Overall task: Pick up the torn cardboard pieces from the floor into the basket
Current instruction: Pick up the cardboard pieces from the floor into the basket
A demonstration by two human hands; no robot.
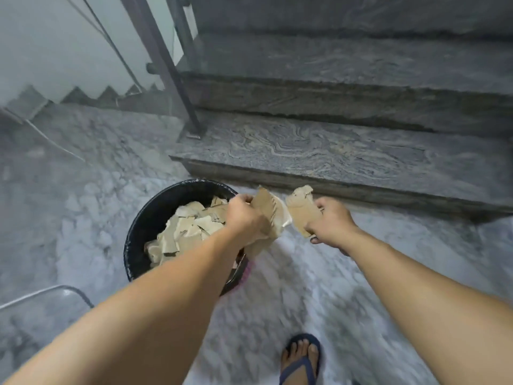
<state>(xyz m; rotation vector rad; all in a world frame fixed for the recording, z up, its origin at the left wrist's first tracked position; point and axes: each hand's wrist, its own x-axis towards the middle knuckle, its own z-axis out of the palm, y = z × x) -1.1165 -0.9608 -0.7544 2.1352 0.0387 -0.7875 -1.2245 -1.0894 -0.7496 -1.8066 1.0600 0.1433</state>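
Observation:
A round black basket (144, 229) stands on the marble floor, holding several torn brown cardboard pieces (184, 230). Over its right rim, my left hand (244, 216) grips a bunch of cardboard pieces (268, 209). Just to the right of the basket, above the floor, my right hand (331, 223) holds another torn cardboard piece (301, 209). The two hands are close together, their pieces nearly touching. The basket's near right side is hidden behind my left forearm.
Grey stone stairs (333, 154) rise just beyond the basket, with a dark railing post (177, 87) at their left end. A chair's metal frame (55, 293) shows at lower left. My foot in a blue sandal (301, 359) is on the floor below.

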